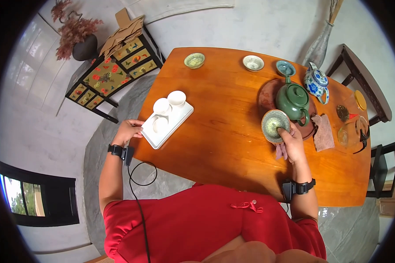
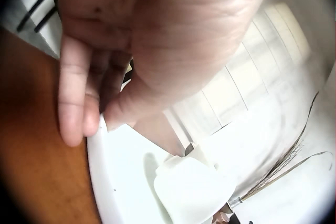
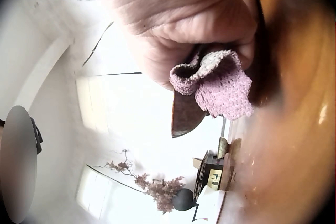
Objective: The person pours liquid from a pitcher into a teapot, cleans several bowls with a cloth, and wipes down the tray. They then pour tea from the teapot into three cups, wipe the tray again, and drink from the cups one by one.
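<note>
My left hand (image 1: 129, 130) pinches the near left corner of a white tray (image 1: 176, 124); the left wrist view shows thumb and fingers of the hand (image 2: 121, 61) at the tray's rim (image 2: 100, 176). Three white cups stand on it, one of them a cup (image 1: 177, 99) at the far end. My right hand (image 1: 293, 144) grips a grey-green bowl (image 1: 275, 126), thumb over its rim, at the left of a green teapot (image 1: 292, 101). A pink cloth (image 3: 224, 90) is bunched under the right hand (image 3: 194, 19).
A round brown tray (image 1: 267, 93) bears the green teapot. Behind are a blue-and-white teapot (image 1: 316, 82) and bowls, one a yellow-green bowl (image 1: 194, 61). At the right lie a folded cloth (image 1: 323, 133) and glass vessels (image 1: 347, 133). A black cable (image 1: 141, 210) hangs from my left wrist.
</note>
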Demonstrator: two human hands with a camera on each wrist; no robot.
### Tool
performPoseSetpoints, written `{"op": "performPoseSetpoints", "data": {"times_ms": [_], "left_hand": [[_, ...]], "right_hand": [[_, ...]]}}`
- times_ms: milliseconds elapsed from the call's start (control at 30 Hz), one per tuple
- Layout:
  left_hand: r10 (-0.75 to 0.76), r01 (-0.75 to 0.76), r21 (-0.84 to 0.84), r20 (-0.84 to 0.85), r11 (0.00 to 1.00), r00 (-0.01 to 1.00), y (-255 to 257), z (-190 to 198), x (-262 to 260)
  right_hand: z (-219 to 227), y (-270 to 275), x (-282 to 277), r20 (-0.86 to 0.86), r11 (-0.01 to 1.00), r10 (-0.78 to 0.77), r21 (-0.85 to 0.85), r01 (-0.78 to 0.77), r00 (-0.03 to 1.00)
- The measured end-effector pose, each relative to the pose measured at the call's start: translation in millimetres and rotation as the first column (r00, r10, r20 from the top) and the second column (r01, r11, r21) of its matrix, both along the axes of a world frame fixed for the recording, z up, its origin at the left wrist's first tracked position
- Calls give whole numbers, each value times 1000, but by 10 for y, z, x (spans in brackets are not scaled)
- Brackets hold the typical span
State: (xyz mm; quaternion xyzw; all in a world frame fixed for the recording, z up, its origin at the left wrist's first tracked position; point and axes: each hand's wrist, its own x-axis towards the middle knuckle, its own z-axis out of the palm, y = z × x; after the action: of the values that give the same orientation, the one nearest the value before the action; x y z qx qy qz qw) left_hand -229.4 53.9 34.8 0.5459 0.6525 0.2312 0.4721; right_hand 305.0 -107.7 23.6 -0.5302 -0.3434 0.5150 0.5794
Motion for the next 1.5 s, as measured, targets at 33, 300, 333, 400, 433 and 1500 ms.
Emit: {"op": "performPoseSetpoints", "data": {"times_ms": [33,300,333,400,433,1500], "left_hand": [[12,-12,-2,-1,1000,1000,-13,5,-33],[17,217,502,-421,837,907,-460,402,569],[-64,289,505,-416,814,907,-537,419,648],[-105,374,491,-490,787,865,-609,355,681],[-147,463,469,-565,752,812,-620,327,683],[-180,441,329,-593,835,785,42,669,946]], "right_hand": [[-27,6,-2,6,1000,-14,-3,14,1000],[-104,13,10,9,999,-30,24,29,1000],[-113,10,26,15,1000,-22,14,22,1000],[-125,9,27,21,1000,-10,3,10,1000],[-130,11,15,18,999,-26,24,25,999],[-2,-21,-18,51,1000,11,-7,-10,999]]}}
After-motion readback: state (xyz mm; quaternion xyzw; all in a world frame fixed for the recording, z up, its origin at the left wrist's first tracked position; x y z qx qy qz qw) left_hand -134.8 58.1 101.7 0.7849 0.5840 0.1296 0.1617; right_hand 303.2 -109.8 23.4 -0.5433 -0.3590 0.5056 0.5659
